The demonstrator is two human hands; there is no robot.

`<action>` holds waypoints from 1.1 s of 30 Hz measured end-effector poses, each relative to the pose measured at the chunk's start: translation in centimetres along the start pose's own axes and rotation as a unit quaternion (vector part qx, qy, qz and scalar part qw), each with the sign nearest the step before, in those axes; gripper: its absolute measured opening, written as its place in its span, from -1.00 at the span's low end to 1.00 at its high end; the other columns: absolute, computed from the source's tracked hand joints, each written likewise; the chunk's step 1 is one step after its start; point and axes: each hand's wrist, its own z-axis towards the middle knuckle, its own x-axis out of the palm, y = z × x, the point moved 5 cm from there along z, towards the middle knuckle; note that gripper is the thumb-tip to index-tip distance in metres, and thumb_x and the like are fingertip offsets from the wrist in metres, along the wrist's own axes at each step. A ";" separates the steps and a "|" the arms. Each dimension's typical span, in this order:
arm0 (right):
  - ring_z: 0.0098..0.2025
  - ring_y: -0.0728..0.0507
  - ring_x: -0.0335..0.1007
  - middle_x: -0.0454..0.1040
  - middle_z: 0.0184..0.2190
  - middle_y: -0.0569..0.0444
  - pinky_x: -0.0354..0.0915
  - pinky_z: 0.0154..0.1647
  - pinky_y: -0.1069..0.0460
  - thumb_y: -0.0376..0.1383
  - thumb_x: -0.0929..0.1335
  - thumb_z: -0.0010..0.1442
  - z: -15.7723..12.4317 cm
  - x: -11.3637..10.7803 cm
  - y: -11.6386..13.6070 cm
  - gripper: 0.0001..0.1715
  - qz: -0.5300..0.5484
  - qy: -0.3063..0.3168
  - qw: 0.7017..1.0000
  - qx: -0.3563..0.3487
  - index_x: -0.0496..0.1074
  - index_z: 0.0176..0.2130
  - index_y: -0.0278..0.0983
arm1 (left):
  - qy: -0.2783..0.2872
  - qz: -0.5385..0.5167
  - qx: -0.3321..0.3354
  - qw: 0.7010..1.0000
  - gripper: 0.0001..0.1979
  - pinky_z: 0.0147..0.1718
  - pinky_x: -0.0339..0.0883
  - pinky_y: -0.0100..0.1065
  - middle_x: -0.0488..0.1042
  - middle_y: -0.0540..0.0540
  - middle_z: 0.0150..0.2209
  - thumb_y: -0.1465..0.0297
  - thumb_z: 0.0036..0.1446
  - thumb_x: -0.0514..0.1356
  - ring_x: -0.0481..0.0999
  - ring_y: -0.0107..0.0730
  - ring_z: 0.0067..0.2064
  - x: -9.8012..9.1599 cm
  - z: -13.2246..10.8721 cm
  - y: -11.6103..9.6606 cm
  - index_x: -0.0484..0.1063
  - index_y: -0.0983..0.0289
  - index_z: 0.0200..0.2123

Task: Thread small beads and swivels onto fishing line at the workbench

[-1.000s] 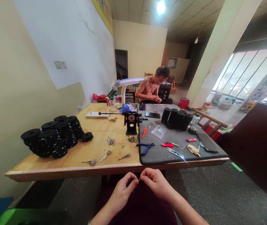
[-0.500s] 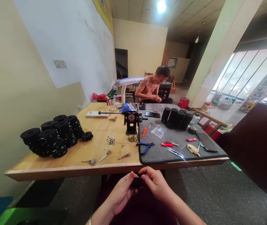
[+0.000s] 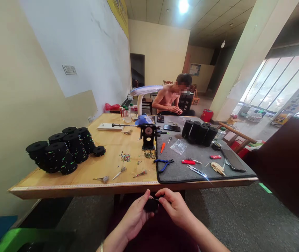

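My left hand [image 3: 137, 211] is wrapped round a small black foam spool [image 3: 151, 205], held in front of the table's front edge. The spool looks like the single black spool [image 3: 99, 151] lying on the wooden tabletop. At its upper right edge, my right hand [image 3: 174, 206] is closed in a pinch, thumb against forefinger. Something thin runs from the spool's top to those fingertips, too small to name. On the table beyond the hands lie several small wire-like bundles [image 3: 140, 173], blue-handled pliers [image 3: 164, 164] and thread snips [image 3: 196, 171].
Stacked black spools with coloured bits [image 3: 57, 150] stand at left; plain black rolls [image 3: 199, 131] stand on the grey mat [image 3: 180, 176]. A winding device [image 3: 148, 135] and a lamp [image 3: 140, 105] are mid-table. Coloured beads [image 3: 125, 156] lie loose. Another person [image 3: 169, 99] sits across.
My left hand has turned the black spool slightly, so more of its face shows, and its thumb has risen. My right hand keeps its pinch. The view has shifted a little.
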 end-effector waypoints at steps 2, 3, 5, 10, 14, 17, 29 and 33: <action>-0.49 -0.02 0.32 0.48 -0.51 0.15 0.16 -0.44 0.13 -0.29 0.22 0.23 -0.2 0.5 -0.3 -0.74 0.013 0.015 1.000 0.003 0.43 -0.16 -0.28 | -0.014 -0.034 -0.009 0.999 -0.72 -0.47 0.32 -0.44 0.48 0.05 -0.43 0.21 0.01 0.29 0.44 -0.46 -0.43 0.0 0.0 0.1 0.43 0.33 -0.41; -0.50 -0.02 0.31 0.47 -0.52 0.16 0.15 -0.45 0.13 -0.29 0.22 0.23 -0.3 0.8 -0.4 -0.73 0.014 0.022 1.000 0.002 0.43 -0.13 -0.27 | -0.020 -0.046 -0.009 0.999 -0.76 -0.47 0.33 -0.44 0.47 0.04 -0.44 0.25 0.02 0.29 0.44 -0.47 -0.44 -0.1 0.0 0.1 0.43 0.33 -0.41; -0.49 -0.02 0.32 0.48 -0.50 0.15 0.15 -0.44 0.13 -0.29 0.23 0.23 -0.4 1.2 -0.5 -0.70 0.010 0.032 0.999 -0.005 0.42 -0.08 -0.26 | -0.025 -0.057 -0.006 0.998 -0.79 -0.47 0.36 -0.43 0.47 0.03 -0.45 0.29 0.03 0.29 0.45 -0.47 -0.44 -0.1 0.0 0.2 0.43 0.33 -0.41; -0.36 -0.07 0.43 0.56 -0.36 0.08 0.20 -0.36 0.12 -0.32 0.22 0.25 -0.6 1.2 -0.3 -0.72 -0.019 0.037 0.999 -0.008 0.44 -0.11 -0.24 | 0.021 -0.013 -0.002 1.000 -0.74 -0.35 0.40 -0.33 0.48 0.07 -0.40 0.21 0.06 0.25 0.48 -0.39 -0.36 0.3 -0.2 -0.1 0.44 0.32 -0.41; -0.33 -0.08 0.46 0.57 -0.33 0.06 0.21 -0.34 0.12 -0.32 0.22 0.25 -0.5 0.6 0.0 -0.72 -0.060 0.047 0.997 -0.012 0.45 -0.12 -0.22 | 0.067 0.110 0.024 0.991 -0.71 -0.37 0.35 -0.36 0.44 0.05 -0.38 0.15 0.05 0.23 0.43 -0.36 -0.30 0.6 -0.8 -1.2 0.44 0.30 -0.42; -0.39 -0.06 0.43 0.57 -0.38 0.09 0.19 -0.39 0.13 -0.32 0.25 0.22 -0.4 0.4 0.3 -0.73 -0.071 0.062 0.995 -0.023 0.45 -0.11 -0.21 | 0.081 0.102 0.032 0.991 -0.80 -0.35 0.33 -0.37 0.40 0.00 -0.40 0.26 0.02 0.28 0.39 -0.41 -0.32 0.7 -0.9 -1.4 0.43 0.28 -0.44; -0.36 -0.05 0.44 0.57 -0.34 0.09 0.17 -0.39 0.15 -0.34 0.25 0.21 -0.1 -0.1 1.4 -0.75 -0.092 0.098 0.990 -0.040 0.45 -0.14 -0.21 | 0.089 0.248 0.036 0.964 -0.75 -0.45 0.15 -0.46 0.36 -0.05 -0.47 0.24 -0.04 0.31 0.29 -0.48 -0.42 1.2 -0.9 -2.5 0.39 0.30 -0.44; -0.35 -0.04 0.42 0.56 -0.34 0.11 0.18 -0.37 0.16 -0.36 0.24 0.21 0.1 -1.0 1.4 -0.75 -0.055 0.090 0.994 -0.028 0.44 -0.15 -0.22 | 0.095 0.161 0.011 0.982 -0.81 -0.33 0.24 -0.40 0.40 -0.01 -0.39 0.31 -0.04 0.31 0.36 -0.43 -0.33 1.2 -0.9 -2.3 0.40 0.28 -0.41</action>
